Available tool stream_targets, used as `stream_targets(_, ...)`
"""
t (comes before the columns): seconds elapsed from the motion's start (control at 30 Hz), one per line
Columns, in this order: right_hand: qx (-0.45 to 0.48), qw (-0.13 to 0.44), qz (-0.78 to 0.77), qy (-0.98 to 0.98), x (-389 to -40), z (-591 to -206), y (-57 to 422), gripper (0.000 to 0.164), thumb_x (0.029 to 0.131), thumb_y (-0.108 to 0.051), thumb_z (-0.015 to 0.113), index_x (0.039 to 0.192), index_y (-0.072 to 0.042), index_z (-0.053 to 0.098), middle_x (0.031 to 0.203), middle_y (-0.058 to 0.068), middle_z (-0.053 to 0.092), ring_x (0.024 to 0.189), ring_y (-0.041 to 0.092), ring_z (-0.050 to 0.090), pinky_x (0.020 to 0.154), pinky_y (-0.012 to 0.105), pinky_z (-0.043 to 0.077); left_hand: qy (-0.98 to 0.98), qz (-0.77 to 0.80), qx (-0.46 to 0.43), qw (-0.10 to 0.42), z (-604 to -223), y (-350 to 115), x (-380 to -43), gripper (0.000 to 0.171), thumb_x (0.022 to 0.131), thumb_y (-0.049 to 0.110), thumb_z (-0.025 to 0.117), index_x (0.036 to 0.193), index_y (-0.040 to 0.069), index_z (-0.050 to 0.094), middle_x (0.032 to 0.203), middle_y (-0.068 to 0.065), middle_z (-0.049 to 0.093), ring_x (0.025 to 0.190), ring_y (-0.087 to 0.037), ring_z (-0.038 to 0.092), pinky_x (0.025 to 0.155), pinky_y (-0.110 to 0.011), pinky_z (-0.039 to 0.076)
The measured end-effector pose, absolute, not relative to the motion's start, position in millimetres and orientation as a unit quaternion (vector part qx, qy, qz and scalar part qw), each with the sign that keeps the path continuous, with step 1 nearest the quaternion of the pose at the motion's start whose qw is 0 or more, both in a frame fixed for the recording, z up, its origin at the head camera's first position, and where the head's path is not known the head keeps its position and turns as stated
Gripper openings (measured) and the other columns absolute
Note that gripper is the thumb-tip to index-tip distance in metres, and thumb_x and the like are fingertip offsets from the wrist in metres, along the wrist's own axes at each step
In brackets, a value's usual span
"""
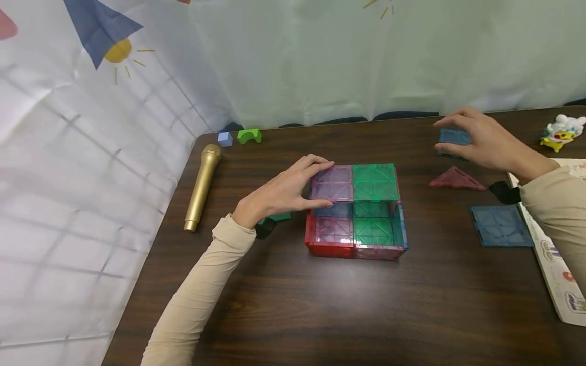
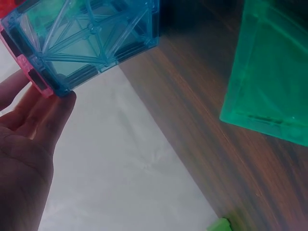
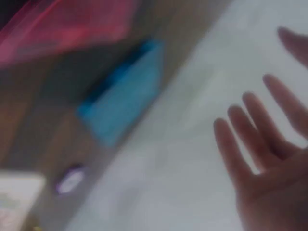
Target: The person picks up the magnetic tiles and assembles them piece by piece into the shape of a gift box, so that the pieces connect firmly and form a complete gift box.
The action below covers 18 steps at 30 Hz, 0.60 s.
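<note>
We see our right hand (image 3: 274,168) with its fingers extended, apart from the blurred blue tile (image 3: 127,96) on the brown tabletop (image 3: 48,144). Near the tile we see a translucent pink piece (image 3: 86,26) and a small purple-and-white object (image 3: 70,180).

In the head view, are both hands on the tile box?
No, only the left hand touches the tile box; the right hand is apart from it, near a blue tile.

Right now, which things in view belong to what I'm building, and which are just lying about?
Likely in the job:
tile box, with the left hand on it
blue tile by the right hand
pink triangle tile
blue square tile
green tile, partly covered

Probably lying about:
gold microphone
blue block
green arch block
toy figure
illustrated board
</note>
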State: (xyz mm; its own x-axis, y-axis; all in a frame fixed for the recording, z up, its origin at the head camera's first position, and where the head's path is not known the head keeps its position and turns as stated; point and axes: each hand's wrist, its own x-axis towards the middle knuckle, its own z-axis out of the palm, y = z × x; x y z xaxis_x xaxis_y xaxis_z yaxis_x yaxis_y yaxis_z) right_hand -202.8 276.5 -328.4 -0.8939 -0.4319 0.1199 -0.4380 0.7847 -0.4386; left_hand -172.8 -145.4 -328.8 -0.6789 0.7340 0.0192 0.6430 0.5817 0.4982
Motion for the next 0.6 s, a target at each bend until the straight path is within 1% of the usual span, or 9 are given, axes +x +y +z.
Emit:
stream_targets(0.1, 0.209, -0.016, 0.209, -0.955, -216, -340, 295, 0.059, 0.098, -0.012, 0.074, 0.146, 0.012, 0.049, 0.148, 0.039, 0.035, 0.131, 0.061, 0.038, 0.101, 0.075, 0.032, 0.888, 0.248, 0.374, 0.100, -329, -148, -172, 0.088, 0.091, 0.045, 0.082, 0.159, 0.006, 0.042, 0.152, -0.006, 0.043, 0.142, -0.020, 0.040, 0.117, -0.040, 0.041)
stream_targets(0.17, 0.195, -0.044, 0.195, -0.960, -223, -347, 304, 0.065, 0.097, -0.012, 0.075, 0.149, 0.013, 0.043, 0.151, 0.042, 0.030, 0.134, 0.063, 0.032, 0.103, 0.077, 0.030, 0.889, 0.253, 0.369, 0.100, -330, -149, -171, 0.090, 0.090, 0.045, 0.083, 0.159, 0.006, 0.041, 0.153, -0.006, 0.042, 0.142, -0.020, 0.039, 0.117, -0.042, 0.040)
stream_targets(0.27, 0.174, -0.095, 0.177, -0.964, -231, -356, 314, 0.074, 0.100, -0.017, 0.073, 0.153, 0.016, 0.033, 0.153, 0.047, 0.020, 0.137, 0.066, 0.025, 0.105, 0.079, 0.027, 0.889, 0.257, 0.366, 0.100, -330, -150, -171, 0.091, 0.089, 0.045, 0.083, 0.160, 0.006, 0.041, 0.154, -0.006, 0.041, 0.143, -0.020, 0.038, 0.117, -0.042, 0.040)
stream_targets(0.33, 0.164, -0.123, 0.169, -0.964, -234, -361, 319, 0.078, 0.102, -0.021, 0.070, 0.153, 0.018, 0.028, 0.153, 0.050, 0.017, 0.139, 0.067, 0.022, 0.106, 0.079, 0.025, 0.888, 0.259, 0.367, 0.100, -330, -151, -171, 0.090, 0.089, 0.044, 0.083, 0.160, 0.006, 0.041, 0.154, -0.006, 0.042, 0.142, -0.020, 0.038, 0.117, -0.041, 0.041)
stream_targets(0.37, 0.161, -0.130, 0.168, -0.964, -235, -364, 321, 0.078, 0.102, -0.022, 0.069, 0.153, 0.019, 0.027, 0.152, 0.051, 0.017, 0.138, 0.067, 0.022, 0.106, 0.079, 0.025, 0.888, 0.260, 0.367, 0.101, -330, -151, -171, 0.090, 0.090, 0.044, 0.083, 0.160, 0.007, 0.041, 0.154, -0.006, 0.042, 0.142, -0.020, 0.038, 0.117, -0.041, 0.040)
stream_targets(0.43, 0.160, -0.132, 0.167, -0.964, -235, -367, 323, 0.077, 0.104, -0.024, 0.067, 0.152, 0.020, 0.027, 0.150, 0.052, 0.019, 0.137, 0.067, 0.023, 0.106, 0.079, 0.025, 0.887, 0.262, 0.367, 0.103, -331, -152, -171, 0.089, 0.090, 0.042, 0.083, 0.160, 0.006, 0.041, 0.153, -0.007, 0.042, 0.142, -0.020, 0.039, 0.118, -0.041, 0.040)
stream_targets(0.53, 0.153, -0.111, 0.165, -0.968, -235, -370, 323, 0.075, 0.102, -0.027, 0.069, 0.148, 0.021, 0.034, 0.146, 0.052, 0.025, 0.135, 0.067, 0.026, 0.106, 0.078, 0.026, 0.884, 0.270, 0.367, 0.104, -332, -155, -171, 0.088, 0.090, 0.039, 0.084, 0.159, 0.004, 0.041, 0.152, -0.008, 0.043, 0.142, -0.022, 0.039, 0.119, -0.041, 0.039)
stream_targets(0.6, 0.146, -0.096, 0.158, -0.972, -235, -372, 324, 0.079, 0.101, -0.033, 0.070, 0.146, 0.022, 0.038, 0.143, 0.052, 0.029, 0.133, 0.066, 0.028, 0.106, 0.078, 0.027, 0.882, 0.277, 0.367, 0.105, -333, -156, -172, 0.088, 0.089, 0.037, 0.085, 0.158, 0.003, 0.042, 0.151, -0.009, 0.044, 0.141, -0.022, 0.040, 0.119, -0.041, 0.038)
